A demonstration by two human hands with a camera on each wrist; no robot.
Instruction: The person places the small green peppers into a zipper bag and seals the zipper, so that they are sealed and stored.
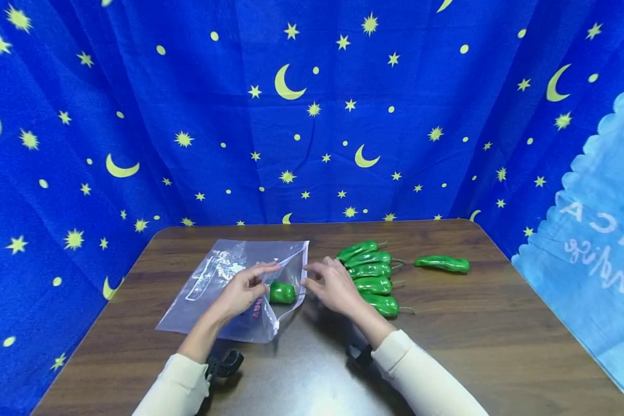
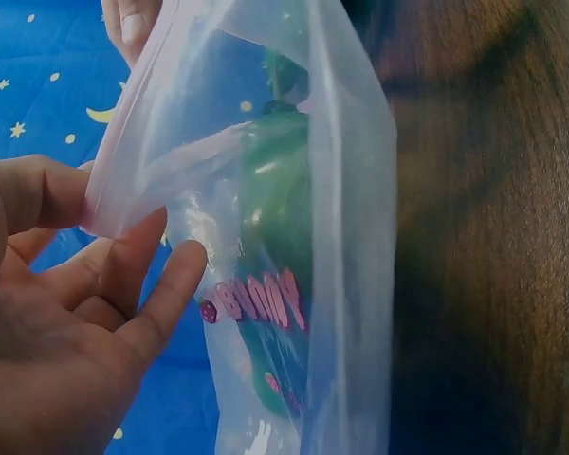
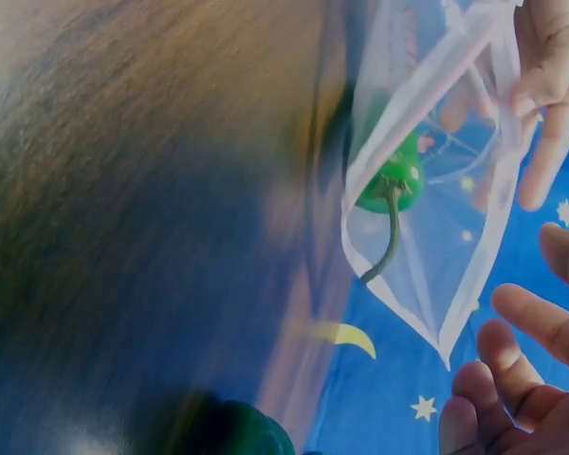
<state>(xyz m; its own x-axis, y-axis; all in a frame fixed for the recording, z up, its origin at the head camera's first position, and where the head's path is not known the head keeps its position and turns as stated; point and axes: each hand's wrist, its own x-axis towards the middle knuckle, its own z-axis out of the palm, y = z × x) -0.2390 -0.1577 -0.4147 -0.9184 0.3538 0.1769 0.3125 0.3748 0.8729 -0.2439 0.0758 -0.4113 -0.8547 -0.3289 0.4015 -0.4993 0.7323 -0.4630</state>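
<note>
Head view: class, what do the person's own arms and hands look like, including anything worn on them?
The left sleeve and right sleeve are off-white and plain, ending short of the wrists. A black device shows by the left sleeve; a second dark device, partly hidden, by the right. The left hand and right hand wear no gloves.

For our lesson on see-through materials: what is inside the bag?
A green pepper, its stem toward the bag's open mouth. In the left wrist view, pink print covers part of it; its underside cannot be seen.
</note>
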